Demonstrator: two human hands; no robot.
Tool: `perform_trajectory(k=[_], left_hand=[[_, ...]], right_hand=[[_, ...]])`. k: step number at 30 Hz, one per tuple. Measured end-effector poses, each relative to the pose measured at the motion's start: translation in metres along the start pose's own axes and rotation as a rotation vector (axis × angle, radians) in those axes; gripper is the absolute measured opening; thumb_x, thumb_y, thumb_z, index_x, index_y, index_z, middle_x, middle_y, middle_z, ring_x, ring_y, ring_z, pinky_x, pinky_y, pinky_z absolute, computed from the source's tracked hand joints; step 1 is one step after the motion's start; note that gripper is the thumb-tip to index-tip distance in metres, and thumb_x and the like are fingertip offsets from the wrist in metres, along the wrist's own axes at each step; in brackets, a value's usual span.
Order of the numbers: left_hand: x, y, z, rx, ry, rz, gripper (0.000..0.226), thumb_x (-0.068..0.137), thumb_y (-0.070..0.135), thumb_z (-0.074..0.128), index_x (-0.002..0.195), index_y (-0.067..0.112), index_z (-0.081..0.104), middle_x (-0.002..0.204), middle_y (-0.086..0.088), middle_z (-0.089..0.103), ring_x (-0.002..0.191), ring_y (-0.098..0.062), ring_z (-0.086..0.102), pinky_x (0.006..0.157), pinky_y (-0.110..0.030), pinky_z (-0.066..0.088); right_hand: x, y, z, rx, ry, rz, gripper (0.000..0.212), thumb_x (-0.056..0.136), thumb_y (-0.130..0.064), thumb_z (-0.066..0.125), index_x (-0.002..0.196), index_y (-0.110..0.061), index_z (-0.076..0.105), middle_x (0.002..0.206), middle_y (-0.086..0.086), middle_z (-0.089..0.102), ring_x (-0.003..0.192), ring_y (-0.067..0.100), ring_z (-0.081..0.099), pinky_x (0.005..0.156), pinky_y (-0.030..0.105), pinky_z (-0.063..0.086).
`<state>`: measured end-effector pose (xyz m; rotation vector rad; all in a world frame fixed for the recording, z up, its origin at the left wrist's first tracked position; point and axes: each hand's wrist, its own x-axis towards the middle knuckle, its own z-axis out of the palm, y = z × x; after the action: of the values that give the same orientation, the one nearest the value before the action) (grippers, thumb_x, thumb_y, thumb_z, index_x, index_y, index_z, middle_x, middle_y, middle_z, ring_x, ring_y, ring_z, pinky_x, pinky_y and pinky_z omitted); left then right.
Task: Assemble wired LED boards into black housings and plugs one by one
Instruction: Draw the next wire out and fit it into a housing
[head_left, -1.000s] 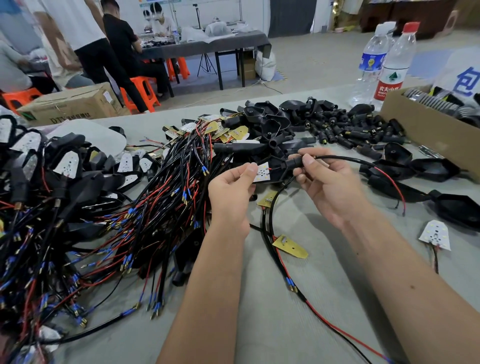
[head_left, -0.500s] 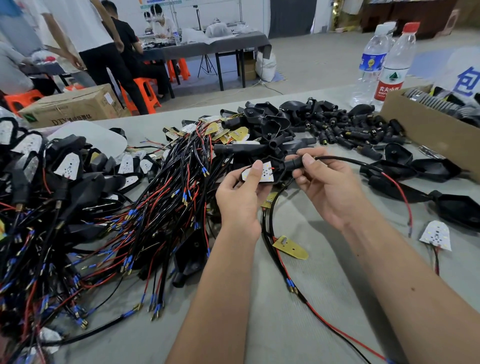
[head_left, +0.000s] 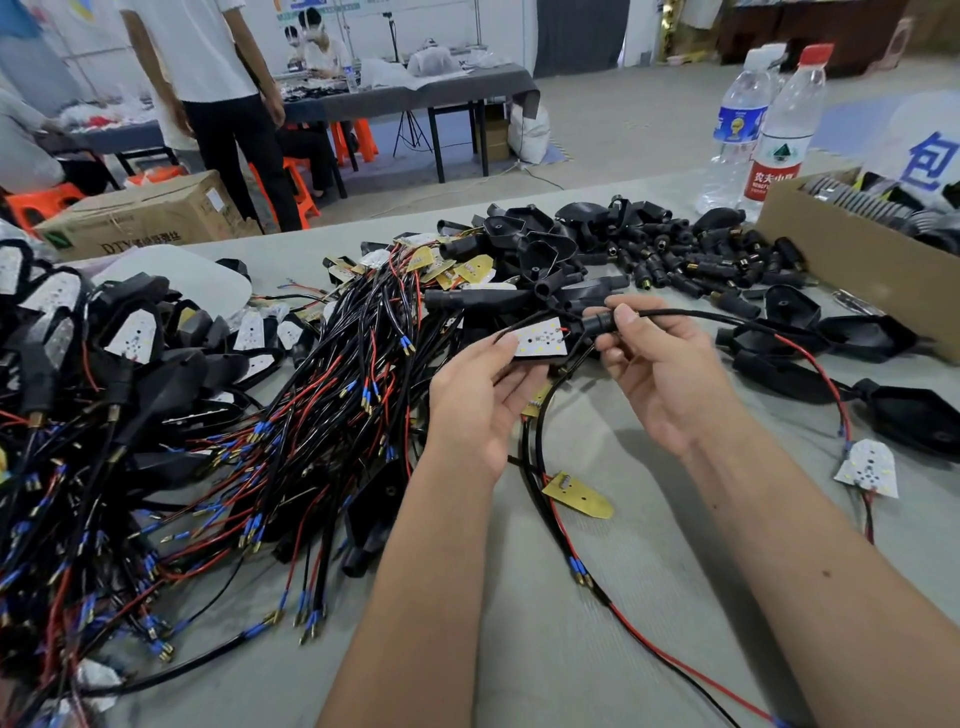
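Note:
My left hand (head_left: 480, 395) pinches a white LED board (head_left: 540, 340) by its near edge, LED side up. Just to its right, my right hand (head_left: 660, 374) grips a black plug (head_left: 597, 325) between thumb and fingers, with the board's black cable (head_left: 675, 313) running through it and off to the right. That cable's red wire (head_left: 826, 379) curves down toward a loose white LED board (head_left: 867, 467). Empty black housings (head_left: 535, 249) and loose plugs (head_left: 691, 260) are heaped behind my hands.
A large tangle of wired boards and finished units (head_left: 182, 415) fills the left of the grey table (head_left: 519, 649). A cardboard box (head_left: 852, 260) and two water bottles (head_left: 763, 130) stand at the far right. More housings (head_left: 857, 338) lie at the right. People work at tables behind.
My left hand has turned the LED board face up and lifted it slightly; the housing that was around it is no longer between my hands. My right hand keeps its grip on the plug.

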<state>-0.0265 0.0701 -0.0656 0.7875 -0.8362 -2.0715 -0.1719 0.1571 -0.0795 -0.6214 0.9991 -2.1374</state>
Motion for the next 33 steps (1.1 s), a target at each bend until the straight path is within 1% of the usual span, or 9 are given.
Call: perform_trajectory(k=[7, 12, 17, 20, 22, 25, 27, 30, 33], left_hand=[[0.002, 0.000, -0.005, 0.096, 0.015, 0.056, 0.008, 0.091, -0.006, 0.070, 0.099, -0.003, 0.070, 0.082, -0.012, 0.078, 0.074, -0.020, 0.077, 0.069, -0.028, 0.063], [0.002, 0.003, -0.007, 0.107, 0.005, 0.067, 0.008, 0.089, -0.006, 0.071, 0.096, -0.002, 0.071, 0.083, -0.013, 0.078, 0.076, -0.021, 0.077, 0.070, -0.029, 0.064], [0.003, 0.003, -0.010, 0.155, 0.018, 0.095, 0.010, 0.087, -0.007, 0.074, 0.094, 0.000, 0.072, 0.081, -0.008, 0.078, 0.075, -0.018, 0.077, 0.068, -0.026, 0.063], [0.004, 0.001, -0.012, 0.286, 0.008, 0.094, 0.017, 0.085, -0.008, 0.076, 0.100, -0.003, 0.070, 0.095, -0.017, 0.077, 0.090, -0.030, 0.078, 0.076, -0.032, 0.065], [0.004, 0.002, -0.014, 0.458, -0.022, 0.161, 0.018, 0.084, -0.004, 0.080, 0.098, 0.001, 0.069, 0.101, -0.017, 0.076, 0.098, -0.032, 0.076, 0.082, -0.037, 0.064], [0.005, 0.010, -0.016, 0.809, -0.070, 0.386, 0.022, 0.084, 0.026, 0.086, 0.101, 0.019, 0.073, 0.093, 0.002, 0.078, 0.092, -0.015, 0.075, 0.084, -0.032, 0.061], [0.005, 0.014, -0.016, 0.945, -0.154, 0.434, 0.024, 0.082, 0.039, 0.084, 0.100, 0.028, 0.073, 0.089, 0.006, 0.078, 0.087, -0.012, 0.075, 0.084, -0.033, 0.059], [0.004, 0.009, -0.015, 0.961, -0.257, 0.417, 0.017, 0.086, 0.026, 0.083, 0.100, 0.020, 0.075, 0.087, 0.002, 0.079, 0.088, -0.016, 0.076, 0.088, -0.042, 0.060], [0.005, 0.005, -0.018, 0.941, -0.262, 0.400, 0.010, 0.087, 0.016, 0.082, 0.096, 0.016, 0.078, 0.087, 0.005, 0.079, 0.087, -0.010, 0.075, 0.087, -0.034, 0.058]], right_hand=[[-0.002, 0.000, 0.001, 0.008, -0.054, 0.005, 0.018, 0.098, -0.001, 0.058, 0.097, -0.009, 0.073, 0.102, 0.017, 0.076, 0.070, 0.014, 0.065, 0.065, 0.019, 0.054], [0.000, 0.002, -0.002, -0.012, -0.083, 0.009, 0.013, 0.087, -0.009, 0.068, 0.096, -0.011, 0.077, 0.109, 0.018, 0.076, 0.073, 0.015, 0.067, 0.068, 0.019, 0.056], [0.001, 0.001, -0.005, -0.063, -0.078, 0.026, 0.013, 0.089, -0.008, 0.067, 0.098, -0.011, 0.076, 0.109, 0.018, 0.076, 0.074, 0.015, 0.068, 0.067, 0.018, 0.056], [0.001, -0.003, -0.006, -0.085, -0.060, 0.044, 0.014, 0.094, -0.008, 0.063, 0.098, -0.010, 0.076, 0.105, 0.017, 0.077, 0.070, 0.013, 0.065, 0.065, 0.018, 0.054], [0.001, -0.006, -0.006, -0.094, -0.051, 0.068, 0.020, 0.102, -0.012, 0.056, 0.100, -0.007, 0.075, 0.104, 0.017, 0.077, 0.069, 0.013, 0.063, 0.063, 0.018, 0.054], [-0.001, -0.006, -0.002, -0.122, -0.088, 0.121, 0.028, 0.106, -0.016, 0.050, 0.101, -0.003, 0.074, 0.103, 0.019, 0.075, 0.067, 0.013, 0.061, 0.059, 0.018, 0.053], [-0.004, -0.003, 0.003, -0.160, -0.141, 0.159, 0.030, 0.106, -0.015, 0.051, 0.097, -0.004, 0.077, 0.100, 0.020, 0.072, 0.066, 0.012, 0.062, 0.057, 0.017, 0.052], [-0.008, 0.000, 0.006, -0.198, -0.179, 0.198, 0.031, 0.106, -0.018, 0.052, 0.098, -0.004, 0.079, 0.090, 0.017, 0.070, 0.065, 0.012, 0.063, 0.057, 0.018, 0.052], [-0.008, 0.002, 0.008, -0.290, -0.119, 0.199, 0.030, 0.106, -0.021, 0.054, 0.107, 0.000, 0.075, 0.077, 0.015, 0.063, 0.063, 0.016, 0.054, 0.055, 0.019, 0.048]])
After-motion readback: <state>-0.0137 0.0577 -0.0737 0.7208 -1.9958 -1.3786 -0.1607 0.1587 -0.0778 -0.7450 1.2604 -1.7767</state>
